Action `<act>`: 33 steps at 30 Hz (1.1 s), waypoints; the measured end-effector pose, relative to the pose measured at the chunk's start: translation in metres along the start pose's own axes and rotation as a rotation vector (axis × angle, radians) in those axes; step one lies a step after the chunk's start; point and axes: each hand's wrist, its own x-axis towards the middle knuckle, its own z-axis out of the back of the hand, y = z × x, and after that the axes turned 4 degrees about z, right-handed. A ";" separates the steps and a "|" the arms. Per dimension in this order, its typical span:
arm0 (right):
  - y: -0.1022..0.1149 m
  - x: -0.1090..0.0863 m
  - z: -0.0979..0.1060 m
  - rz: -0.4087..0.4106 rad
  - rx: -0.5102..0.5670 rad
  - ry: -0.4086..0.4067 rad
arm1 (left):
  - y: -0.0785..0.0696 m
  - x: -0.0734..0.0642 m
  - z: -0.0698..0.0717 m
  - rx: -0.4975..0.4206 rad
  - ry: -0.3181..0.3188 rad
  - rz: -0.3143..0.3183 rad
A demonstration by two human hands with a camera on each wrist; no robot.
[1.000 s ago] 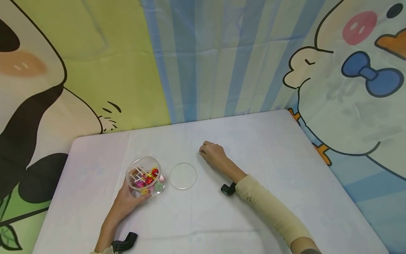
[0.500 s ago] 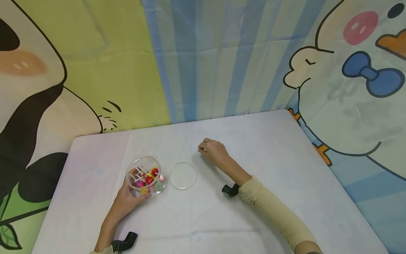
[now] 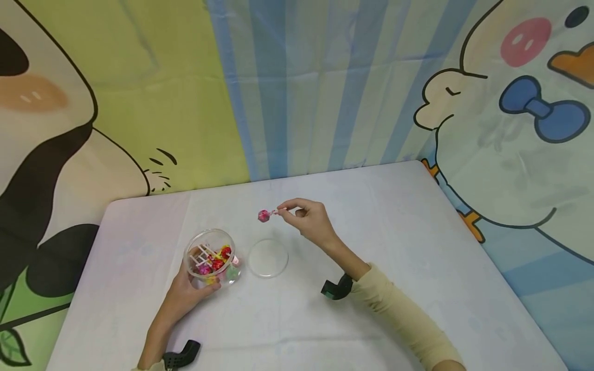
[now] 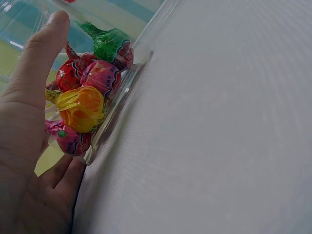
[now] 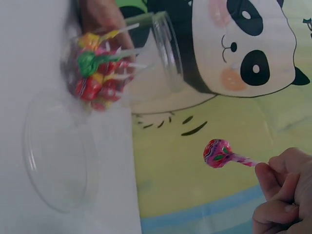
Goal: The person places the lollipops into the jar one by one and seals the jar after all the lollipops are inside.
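A clear round jar point(image 3: 195, 278) stands on the table with several wrapped lollipops point(image 3: 217, 264) inside, sticks leaning up. My left hand point(image 3: 183, 298) grips the jar's side, its thumb along the near wall in the left wrist view, where green, red, pink and yellow wrappers point(image 4: 84, 109) show through. To the right, my right hand point(image 3: 312, 220) pinches a pink lollipop point(image 3: 263, 216) by its stick, the candy end pointing left. That lollipop point(image 5: 218, 153) hangs apart from the jar point(image 5: 168, 53) in the right wrist view. A clear round lid point(image 3: 268, 258) lies flat beside the jar.
The white table point(image 3: 297, 324) carries the jar and lid left of its middle. Behind it hangs a printed cloth backdrop point(image 3: 306, 87) with cartoon animals. Black wrist cameras point(image 3: 337, 287) sit on both wrists.
My right hand has turned and lifted slightly, and the pink lollipop it holds has come into sight on its left. The left hand, jar and lid stay put.
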 end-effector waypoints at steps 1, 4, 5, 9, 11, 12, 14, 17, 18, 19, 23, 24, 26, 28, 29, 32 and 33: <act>0.004 -0.001 -0.002 -0.021 0.066 0.012 | 0.000 0.001 0.000 0.000 -0.002 0.001; 0.016 -0.004 -0.007 -0.025 0.187 0.076 | 0.001 0.001 0.000 0.001 -0.006 0.005; 0.019 -0.005 -0.010 -0.005 0.208 0.099 | 0.001 0.001 0.000 0.007 -0.007 0.006; 0.028 -0.006 -0.022 0.083 0.259 0.186 | 0.002 0.001 -0.001 -0.003 -0.007 0.000; 0.030 -0.006 -0.028 0.125 0.250 0.220 | 0.003 0.001 -0.001 -0.008 -0.007 -0.009; 0.032 -0.005 -0.031 0.144 0.239 0.235 | 0.003 0.001 -0.001 -0.013 -0.006 -0.015; 0.035 -0.004 -0.037 0.191 0.199 0.259 | 0.003 0.002 0.000 -0.018 -0.003 -0.024; 0.038 -0.001 -0.047 0.271 0.123 0.293 | 0.003 0.002 0.000 -0.023 -0.004 -0.036; 0.040 0.000 -0.051 0.298 0.095 0.307 | 0.003 0.002 0.001 -0.022 -0.004 -0.040; 0.040 0.001 -0.055 0.330 0.060 0.321 | 0.003 0.002 0.001 -0.018 -0.005 -0.041; 0.043 0.003 -0.072 0.425 -0.046 0.390 | 0.001 0.002 0.002 -0.012 -0.005 -0.040; 0.044 0.003 -0.076 0.434 -0.061 0.402 | 0.001 0.002 0.002 -0.007 -0.005 -0.039; 0.044 0.004 -0.082 0.441 -0.071 0.414 | 0.001 0.002 0.002 -0.008 -0.004 -0.039; 0.043 0.004 -0.088 0.431 -0.065 0.408 | 0.001 0.002 0.002 -0.006 -0.002 -0.039; 0.042 0.004 -0.091 0.426 -0.062 0.400 | 0.001 0.002 0.002 -0.007 -0.002 -0.043; 0.040 0.005 -0.097 0.408 -0.058 0.375 | 0.002 0.002 0.002 -0.012 -0.002 -0.049; 0.039 0.005 -0.099 0.403 -0.059 0.370 | 0.002 0.002 0.003 -0.013 -0.003 -0.051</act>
